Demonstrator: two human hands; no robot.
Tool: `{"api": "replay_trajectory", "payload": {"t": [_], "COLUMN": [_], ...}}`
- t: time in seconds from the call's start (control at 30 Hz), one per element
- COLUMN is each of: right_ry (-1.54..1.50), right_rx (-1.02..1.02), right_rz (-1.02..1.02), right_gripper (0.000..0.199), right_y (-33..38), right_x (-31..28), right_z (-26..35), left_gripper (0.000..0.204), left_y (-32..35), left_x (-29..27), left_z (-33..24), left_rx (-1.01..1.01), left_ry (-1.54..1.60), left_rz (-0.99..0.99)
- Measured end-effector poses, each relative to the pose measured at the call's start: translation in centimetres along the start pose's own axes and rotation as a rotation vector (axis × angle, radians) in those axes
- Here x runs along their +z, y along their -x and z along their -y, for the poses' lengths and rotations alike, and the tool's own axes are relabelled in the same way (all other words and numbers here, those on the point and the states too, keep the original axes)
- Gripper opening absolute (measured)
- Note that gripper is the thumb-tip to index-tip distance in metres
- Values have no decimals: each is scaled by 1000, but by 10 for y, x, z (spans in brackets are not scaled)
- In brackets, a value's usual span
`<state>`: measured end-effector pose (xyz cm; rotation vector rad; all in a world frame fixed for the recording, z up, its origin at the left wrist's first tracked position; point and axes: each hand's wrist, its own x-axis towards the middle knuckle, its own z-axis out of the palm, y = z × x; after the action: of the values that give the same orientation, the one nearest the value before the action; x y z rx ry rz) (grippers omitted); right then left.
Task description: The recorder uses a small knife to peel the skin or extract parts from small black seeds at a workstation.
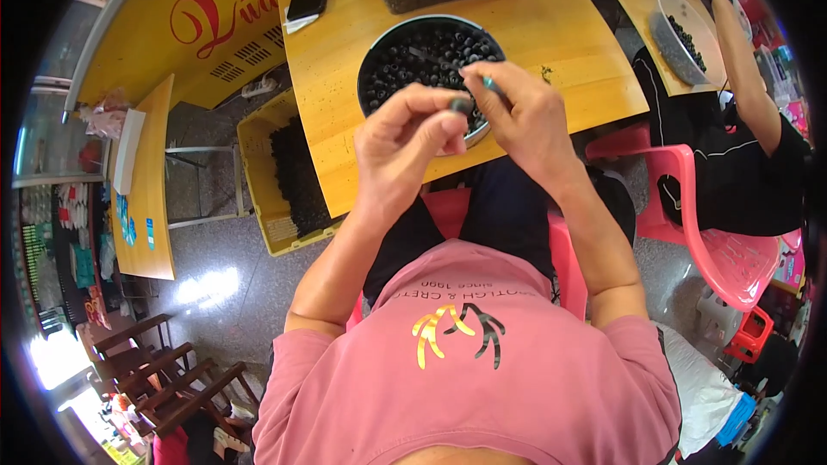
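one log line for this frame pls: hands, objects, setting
left hand: pinches small dark piece | right hand: holds thin tool at piece | below: round bowl of dark pieces on wooden table

Small dark bead (462,106), thin teal tool (492,83)

Bright daylight, floor glare (207,286), fisheye-bent dark rim
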<state>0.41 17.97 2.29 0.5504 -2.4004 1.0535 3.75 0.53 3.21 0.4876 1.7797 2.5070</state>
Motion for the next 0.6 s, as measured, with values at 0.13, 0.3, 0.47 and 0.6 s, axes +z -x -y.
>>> {"api": "replay_trajectory", "payload": {"t": [0.13,0.3,0.47,0.6], "right_ry": [-493,-729,-885,-901], "right_rx": [307,408,387,378], "right_rz": [147,264,283,309], "right_gripper": [28,30,28,27], "right_y": [-9,-7,-6,-5], "right_x": [-14,-13,-10,-7], "right_z": [29,30,32,27], "left_gripper": [15,17,18,18], "left_y": [-2,-5,-3,-2], "left_x": [-7,-4,-12,-16], "left_z": [9,11,14,16], "left_rx": [-13,58,71,49], "left_ry": [-23,-130,-60,26], "left_rz": [-115,-88,-55,-36]}}
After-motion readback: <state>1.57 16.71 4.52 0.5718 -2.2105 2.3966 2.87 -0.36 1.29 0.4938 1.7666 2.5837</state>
